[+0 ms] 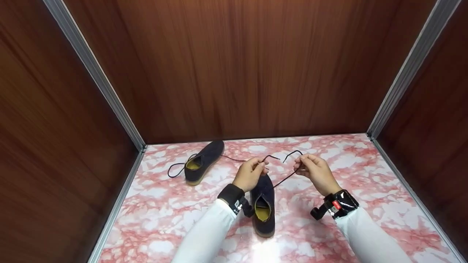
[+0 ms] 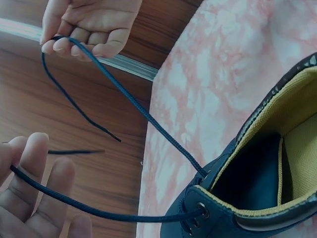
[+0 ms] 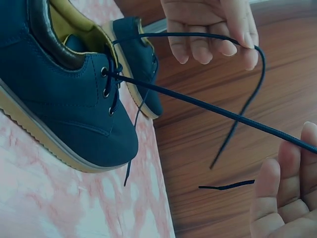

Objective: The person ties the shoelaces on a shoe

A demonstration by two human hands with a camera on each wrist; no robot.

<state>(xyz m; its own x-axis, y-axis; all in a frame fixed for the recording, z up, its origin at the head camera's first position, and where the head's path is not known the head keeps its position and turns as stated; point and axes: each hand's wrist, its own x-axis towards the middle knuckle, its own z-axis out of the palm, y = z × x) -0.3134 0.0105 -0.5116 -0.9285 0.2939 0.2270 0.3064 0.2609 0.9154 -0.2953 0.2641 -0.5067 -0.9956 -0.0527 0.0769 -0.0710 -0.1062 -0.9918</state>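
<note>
A dark navy shoe (image 1: 264, 215) with a yellow lining stands on the surface between the forearms, toe pointing away. From its top eyelets run the two ends of a dark shoelace (image 2: 143, 111). My left hand (image 1: 250, 172) pinches one end between thumb and fingers, above the toe. To the right, my right hand (image 1: 315, 172) pinches the other end, which stretches taut back to the shoe. Both lace tips hang free past the fingers and stand apart from each other. In the right wrist view the laced eyelets (image 3: 105, 72) show plainly.
A second navy shoe (image 1: 206, 160) lies to the left, farther back, with a loop of its lace (image 1: 174, 171) spread beside the heel. Brown wood-look panels (image 1: 256, 73) rise behind and at both sides of the pink-and-white marbled surface (image 1: 164, 219).
</note>
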